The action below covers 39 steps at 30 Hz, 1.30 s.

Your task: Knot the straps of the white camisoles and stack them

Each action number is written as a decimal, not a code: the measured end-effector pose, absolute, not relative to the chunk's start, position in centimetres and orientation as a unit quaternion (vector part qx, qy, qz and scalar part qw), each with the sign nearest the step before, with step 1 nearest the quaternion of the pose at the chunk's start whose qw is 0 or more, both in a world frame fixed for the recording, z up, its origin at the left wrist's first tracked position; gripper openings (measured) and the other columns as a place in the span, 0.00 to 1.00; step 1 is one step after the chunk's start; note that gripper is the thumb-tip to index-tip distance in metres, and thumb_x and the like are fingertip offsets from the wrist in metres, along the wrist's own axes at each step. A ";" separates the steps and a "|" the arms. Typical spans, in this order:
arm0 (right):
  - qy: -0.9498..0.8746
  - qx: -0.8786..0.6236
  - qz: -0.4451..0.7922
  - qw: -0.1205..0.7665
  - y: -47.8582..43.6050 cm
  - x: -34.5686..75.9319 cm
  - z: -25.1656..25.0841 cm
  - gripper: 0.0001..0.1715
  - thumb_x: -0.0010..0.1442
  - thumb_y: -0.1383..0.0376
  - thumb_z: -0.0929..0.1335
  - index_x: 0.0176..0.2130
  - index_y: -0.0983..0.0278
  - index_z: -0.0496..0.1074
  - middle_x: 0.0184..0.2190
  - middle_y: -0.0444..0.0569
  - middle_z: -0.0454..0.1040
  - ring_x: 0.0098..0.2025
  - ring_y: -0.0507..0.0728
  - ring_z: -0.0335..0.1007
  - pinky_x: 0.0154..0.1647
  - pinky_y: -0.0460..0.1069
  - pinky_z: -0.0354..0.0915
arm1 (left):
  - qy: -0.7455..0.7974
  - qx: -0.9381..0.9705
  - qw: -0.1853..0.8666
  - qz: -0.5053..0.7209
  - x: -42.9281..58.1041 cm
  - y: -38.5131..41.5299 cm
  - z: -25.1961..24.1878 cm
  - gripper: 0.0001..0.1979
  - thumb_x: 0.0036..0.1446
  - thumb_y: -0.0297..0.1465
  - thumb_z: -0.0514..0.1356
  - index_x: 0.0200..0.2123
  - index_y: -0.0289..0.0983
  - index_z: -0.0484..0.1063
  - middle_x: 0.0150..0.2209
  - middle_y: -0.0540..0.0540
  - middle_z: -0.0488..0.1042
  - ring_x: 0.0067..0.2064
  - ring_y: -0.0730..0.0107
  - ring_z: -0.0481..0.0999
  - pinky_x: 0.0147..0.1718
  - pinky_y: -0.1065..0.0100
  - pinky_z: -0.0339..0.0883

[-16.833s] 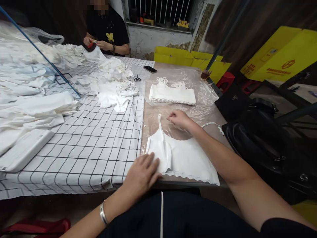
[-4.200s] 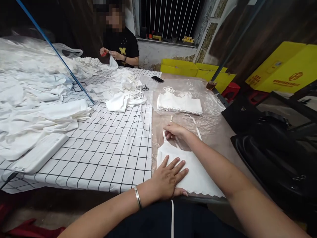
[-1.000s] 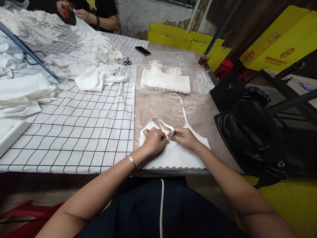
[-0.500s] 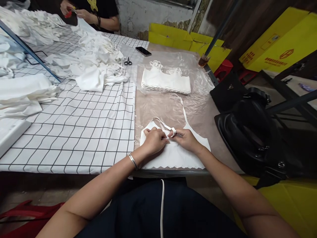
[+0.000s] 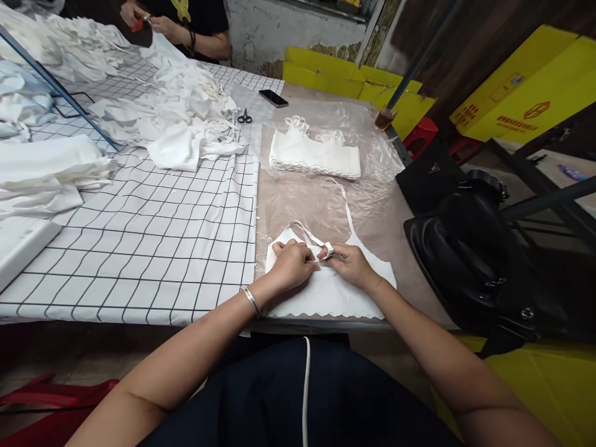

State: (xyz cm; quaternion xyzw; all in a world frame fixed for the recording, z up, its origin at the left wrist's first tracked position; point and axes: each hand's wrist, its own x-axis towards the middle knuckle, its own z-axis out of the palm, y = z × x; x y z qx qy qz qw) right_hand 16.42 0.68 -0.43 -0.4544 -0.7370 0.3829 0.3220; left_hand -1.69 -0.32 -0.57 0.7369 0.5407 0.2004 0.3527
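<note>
1. Right at the near edge of the table (image 5: 321, 205) lies one white top (image 5: 328, 292), flat, its scalloped hem toward the person.
2. Two hands meet on it: the left hand (image 5: 291, 264) is curled, fingers pinched on the strap (image 5: 311, 234) where it joins the cloth.
3. The right hand (image 5: 350, 264) is also closed narrow, gripping the same strap, which loops once round its forefinger.
4. The top has two straps; the second (image 5: 343, 202) trails loose toward the far side, over clear plastic sheet (image 5: 372, 155).
5. Farther off, on that sheet, sits one neat stack (image 5: 316, 158) of folded tops; how many it holds cannot be told.
6. Left of the sheet, one checked cloth (image 5: 153, 248) covers the table.
7. On it, far left, lie loose heaps (image 5: 186, 118) of white garments, too tangled to count.
8. One pair of scissors (image 5: 244, 117) lies just beside the heaps, and one phone (image 5: 273, 98) lies farther off.
9. One glass (image 5: 384, 118) of dark drink stands at the far right corner.
10. One black bag (image 5: 470, 248) sits right of the table, near the top.
11. At the far end, another person's two hands (image 5: 158, 22) hold white cloth and something red.
12. One bangle (image 5: 252, 302) circles the left wrist.
</note>
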 end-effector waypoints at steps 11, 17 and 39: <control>-0.660 -0.499 0.431 0.360 0.7 14.4 -0.6 0.03 0.47 0.65 0.70 0.27 0.62 0.75 0.27 0.45 0.75 0.32 0.55 0.70 0.37 0.50 0.66 | 0.555 0.761 0.298 0.154 -1.5 -0.1 -0.3 0.08 0.57 0.33 0.62 0.28 0.35 0.74 0.35 0.43 0.77 0.45 0.56 0.70 0.47 0.53 0.53; -0.410 -0.507 0.707 0.276 3.9 13.6 2.7 0.03 0.48 0.70 0.71 0.27 0.65 0.71 0.25 0.45 0.73 0.31 0.52 0.70 0.36 0.46 0.66 | 0.441 0.880 0.035 0.173 -4.2 -5.6 -1.0 0.25 0.61 0.38 0.59 0.59 0.38 0.63 0.64 0.37 0.62 0.64 0.49 0.58 0.62 0.45 0.40; -0.518 -0.724 0.359 0.280 13.4 18.9 4.4 0.11 0.59 0.69 0.69 0.26 0.64 0.67 0.16 0.39 0.64 0.19 0.46 0.56 0.18 0.42 0.52 | 0.482 0.834 -0.071 0.260 -8.9 -7.6 0.4 0.13 0.63 0.32 0.55 0.27 0.35 0.73 0.40 0.40 0.78 0.42 0.57 0.74 0.46 0.51 0.62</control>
